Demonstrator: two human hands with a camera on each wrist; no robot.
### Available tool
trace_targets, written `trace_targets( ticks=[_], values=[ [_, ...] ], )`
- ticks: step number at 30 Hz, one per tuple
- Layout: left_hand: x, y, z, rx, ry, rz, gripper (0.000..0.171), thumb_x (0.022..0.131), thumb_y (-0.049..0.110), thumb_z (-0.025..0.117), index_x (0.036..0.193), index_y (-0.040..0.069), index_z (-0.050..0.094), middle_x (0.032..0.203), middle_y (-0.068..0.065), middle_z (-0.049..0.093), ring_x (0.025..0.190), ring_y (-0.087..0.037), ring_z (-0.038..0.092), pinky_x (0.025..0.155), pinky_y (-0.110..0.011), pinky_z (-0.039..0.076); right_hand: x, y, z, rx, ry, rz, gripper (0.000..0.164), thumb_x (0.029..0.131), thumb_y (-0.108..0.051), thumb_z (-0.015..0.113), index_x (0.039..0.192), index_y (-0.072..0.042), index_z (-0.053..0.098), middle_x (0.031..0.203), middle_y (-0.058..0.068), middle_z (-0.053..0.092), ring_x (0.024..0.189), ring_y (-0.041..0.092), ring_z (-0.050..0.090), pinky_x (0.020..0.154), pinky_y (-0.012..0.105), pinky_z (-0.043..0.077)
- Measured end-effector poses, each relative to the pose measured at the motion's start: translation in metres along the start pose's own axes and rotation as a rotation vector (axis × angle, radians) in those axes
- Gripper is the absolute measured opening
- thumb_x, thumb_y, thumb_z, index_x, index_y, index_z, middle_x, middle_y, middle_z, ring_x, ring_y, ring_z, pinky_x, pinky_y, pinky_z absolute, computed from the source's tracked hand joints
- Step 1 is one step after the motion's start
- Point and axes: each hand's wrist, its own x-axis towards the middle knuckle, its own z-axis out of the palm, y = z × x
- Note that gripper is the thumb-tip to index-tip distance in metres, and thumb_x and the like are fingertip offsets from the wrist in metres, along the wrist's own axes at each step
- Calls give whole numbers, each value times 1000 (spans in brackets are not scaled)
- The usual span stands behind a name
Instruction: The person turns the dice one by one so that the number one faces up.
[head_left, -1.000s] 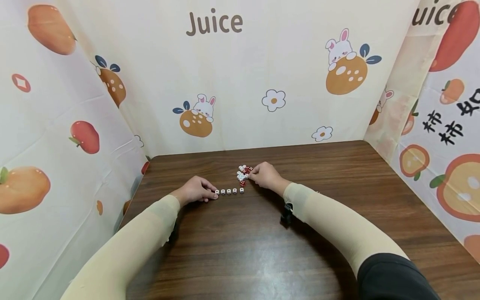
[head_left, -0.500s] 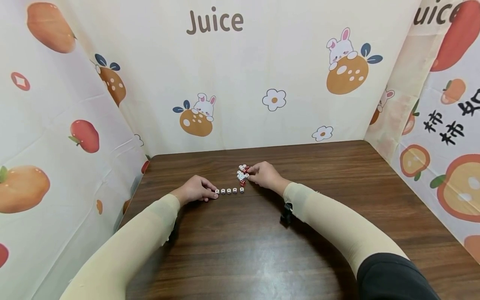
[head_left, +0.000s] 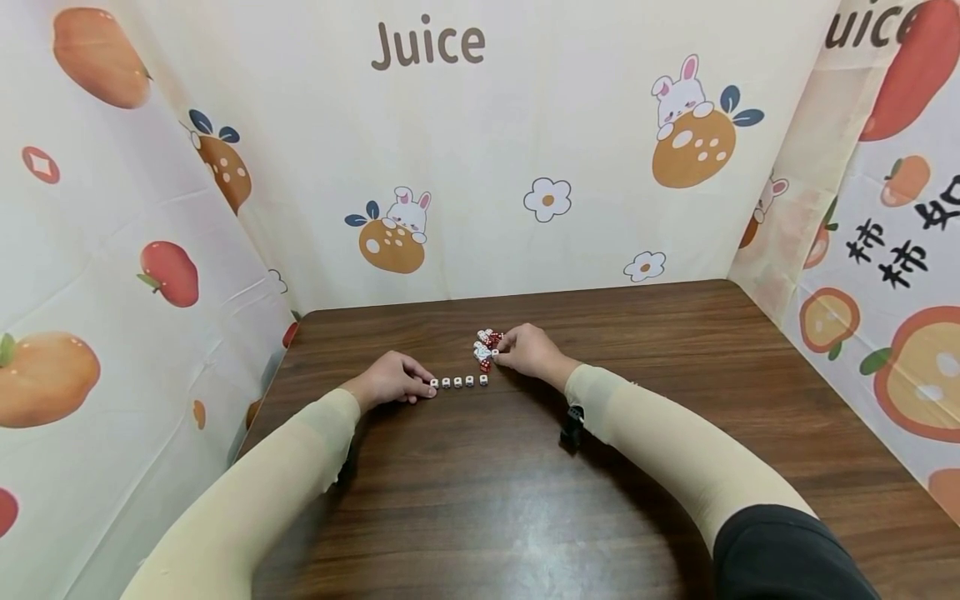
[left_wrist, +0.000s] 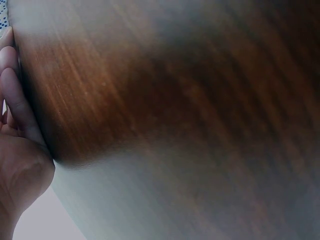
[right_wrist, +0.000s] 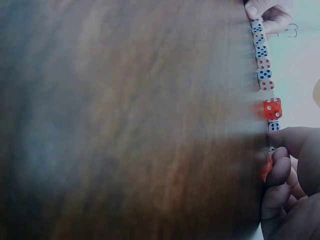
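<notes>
Head view: right hand had a white die pinched at the right edge of the cluster. A red die sat at the cluster's near side, between it and the row. Main risk, my read: a low, sideways pull could've clipped that red die or scattered the neighbours toward the row. The row was five white dice on the table, rightmost set slightly apart; anything shoved in there at an angle would likely have skewed the line. Left hand was at the row's left end, fingertips at the end die. Couldn't tell if it was pinching or just bracing. A twitch there probably would've bent the row.

Left wrist view: only part of left hand at the frame edge, table blurred, no dice visible. No help on that grip.

Right wrist view: thumb and finger closed round the die, mostly hidden. Red die was close by the thumb, so crowding looked real. Small hold on small faces; off-centre pinch could've let it spin out.
</notes>
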Motion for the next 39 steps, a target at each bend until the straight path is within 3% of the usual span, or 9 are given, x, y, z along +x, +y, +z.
trace_targets(
  ticks=[6, 11, 20, 29, 39],
  values=[
    [0, -1, 0, -10, -3, -4, 27, 83, 22, 93, 105, 10, 83, 93, -3, 79, 64, -10, 66, 62, -27, 58, -1, -1, 0, -1, -6, 12, 17, 94, -31, 82, 103, -17, 84, 103, 0, 82, 85, 15, 68, 86, 37, 58],
    [-1, 1, 0, -24, -10, -2, 27, 85, 19, 92, 107, 7, 83, 101, -5, 79, 64, -9, 65, 63, -26, 59, -2, 1, 0, 7, 5, 0, 13, 93, -30, 83, 99, -18, 85, 104, -1, 82, 95, 15, 69, 91, 37, 58],
    [0, 0, -1, -17, -11, -1, 26, 85, 19, 91, 107, 8, 83, 105, -6, 78, 64, -9, 66, 64, -27, 60, -9, 5, -5, 180, -32, 26, 11, 92, -26, 84, 95, -15, 84, 69, 3, 75, 54, 12, 64, 56, 28, 54],
    [-2, 2, 0, 0, -1, 0, 24, 85, 20, 92, 105, 10, 84, 103, -5, 79, 65, -10, 66, 63, -28, 59, -19, 8, -5, 226, -70, -9, 10, 91, -29, 86, 95, -20, 84, 63, 2, 71, 49, 11, 59, 51, 26, 50],
    [-2, 1, 0, 7, -3, 1, 25, 84, 22, 92, 105, 10, 84, 93, -3, 79, 65, -10, 65, 62, -28, 58, -31, 9, -2, 247, -131, -60, 16, 92, -28, 85, 99, -15, 83, 61, -1, 68, 47, 10, 56, 52, 25, 49]
  ],
)
